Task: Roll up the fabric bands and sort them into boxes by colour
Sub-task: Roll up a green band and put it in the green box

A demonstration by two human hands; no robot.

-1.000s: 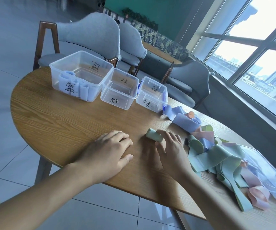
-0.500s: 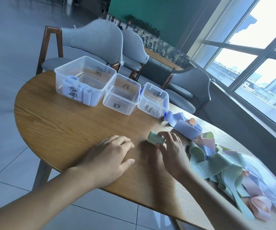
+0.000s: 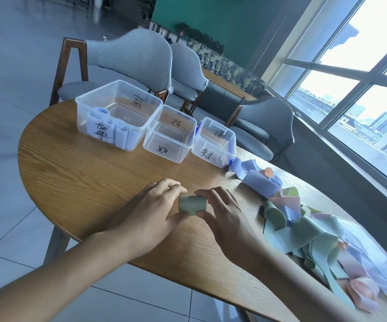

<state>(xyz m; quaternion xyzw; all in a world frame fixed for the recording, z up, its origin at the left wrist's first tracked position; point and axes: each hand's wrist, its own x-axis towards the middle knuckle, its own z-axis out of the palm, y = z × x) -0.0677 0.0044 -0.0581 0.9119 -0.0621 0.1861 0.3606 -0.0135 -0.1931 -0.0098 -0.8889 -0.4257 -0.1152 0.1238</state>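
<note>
Left hand [image 3: 151,211] has joined right hand [image 3: 220,211] on the green roll [image 3: 192,205] | both hands pinch it by its ends, just above tabletop [image 3: 90,180] | soft, light, likely to unroll; grip across the wrap | 3 boxes [image 3: 169,137] wait beyond.

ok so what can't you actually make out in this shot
Head view only:
- Small green fabric roll: its ends are covered by the left hand and right hand.
- Loose pile of green, pink and blue bands: overlapping, so the count is unclear; a clear plastic bag veils some.
- Rolled blue bands in the large clear box: the handwritten label hides part.
</note>
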